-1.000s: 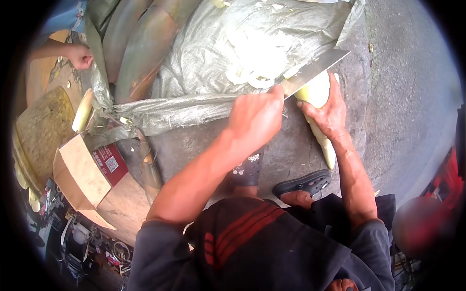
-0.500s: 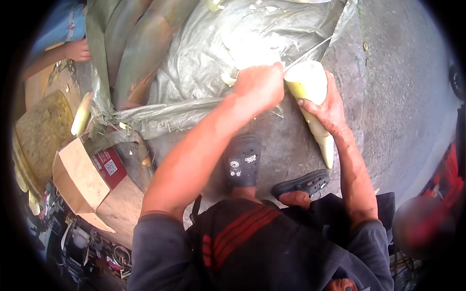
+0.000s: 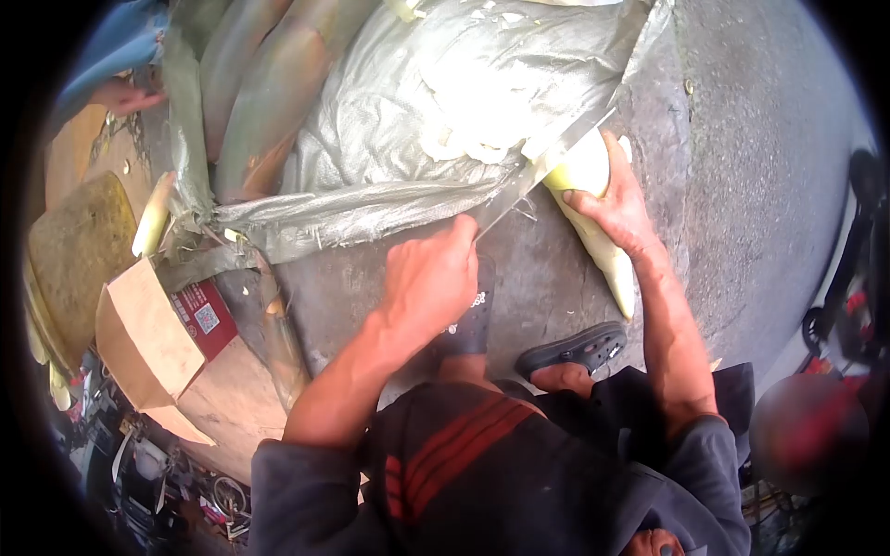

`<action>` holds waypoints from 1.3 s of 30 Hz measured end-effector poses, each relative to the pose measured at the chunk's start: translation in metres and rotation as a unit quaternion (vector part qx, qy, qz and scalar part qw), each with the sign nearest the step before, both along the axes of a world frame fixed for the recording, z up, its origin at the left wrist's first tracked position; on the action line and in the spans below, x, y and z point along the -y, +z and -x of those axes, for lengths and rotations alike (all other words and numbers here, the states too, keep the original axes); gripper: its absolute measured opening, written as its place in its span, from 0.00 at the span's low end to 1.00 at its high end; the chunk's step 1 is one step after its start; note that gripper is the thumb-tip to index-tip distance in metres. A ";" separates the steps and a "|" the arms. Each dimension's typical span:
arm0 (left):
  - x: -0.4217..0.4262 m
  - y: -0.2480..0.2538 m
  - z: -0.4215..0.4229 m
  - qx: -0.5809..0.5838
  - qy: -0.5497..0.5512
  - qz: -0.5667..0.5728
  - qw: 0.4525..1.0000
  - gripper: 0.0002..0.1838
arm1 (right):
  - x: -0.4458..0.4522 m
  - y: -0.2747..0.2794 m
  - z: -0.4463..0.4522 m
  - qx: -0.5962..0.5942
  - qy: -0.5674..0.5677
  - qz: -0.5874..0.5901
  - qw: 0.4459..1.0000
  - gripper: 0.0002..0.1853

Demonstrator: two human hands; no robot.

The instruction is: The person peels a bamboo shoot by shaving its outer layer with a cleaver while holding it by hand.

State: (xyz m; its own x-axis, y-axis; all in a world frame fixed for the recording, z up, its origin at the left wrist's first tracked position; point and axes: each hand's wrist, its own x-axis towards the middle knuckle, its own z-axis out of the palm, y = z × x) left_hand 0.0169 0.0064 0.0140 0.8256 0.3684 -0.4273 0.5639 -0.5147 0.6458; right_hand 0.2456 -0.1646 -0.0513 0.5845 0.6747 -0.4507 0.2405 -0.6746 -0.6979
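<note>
My left hand [image 3: 431, 278] is closed around the handle of a long knife [image 3: 528, 181]. The blade slants up and to the right, and its far part lies across the thick cut end of a peeled bamboo shoot [image 3: 598, 236]. That shoot is pale and tapers down to a point near my right shoe. My right hand [image 3: 626, 204] grips its thick end from the right side, thumb towards me. Beyond the blade, white pieces lie in strong glare on a grey woven plastic sheet [image 3: 362, 120]; their shapes are partly washed out.
Large unpeeled bamboo shoots [image 3: 278, 93] lie at the upper left. A pale shoot [image 3: 153, 215] rests near an open cardboard box [image 3: 153, 338] and a yellowish board [image 3: 79, 269]. Another person's hand [image 3: 125, 96] shows at upper left. My dark clogs [image 3: 575, 350] stand on the ground below the shoot.
My left hand has drawn back down and left with the knife, so the blade now crosses the shoot's end. My right hand and the shoot shifted slightly left.
</note>
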 end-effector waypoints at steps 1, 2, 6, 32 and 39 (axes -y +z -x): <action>0.001 0.002 0.004 0.003 0.003 -0.010 1.000 0.05 | -0.003 0.002 0.003 0.054 0.015 0.025 0.998 0.62; 0.002 0.004 0.007 0.007 0.005 -0.020 1.000 0.05 | -0.005 0.006 0.011 0.109 0.029 0.050 0.992 0.62; 0.005 0.014 0.023 -0.018 -0.020 -0.019 0.999 0.05 | -0.010 0.008 0.024 0.141 -0.001 0.071 0.987 0.60; -0.007 -0.050 -0.073 -0.021 -0.064 -0.053 0.996 0.07 | -0.013 0.010 0.020 0.115 -0.007 0.068 0.991 0.57; -0.025 -0.043 -0.063 0.010 -0.036 -0.016 0.999 0.06 | 0.000 0.001 0.002 0.177 0.006 0.063 0.982 0.60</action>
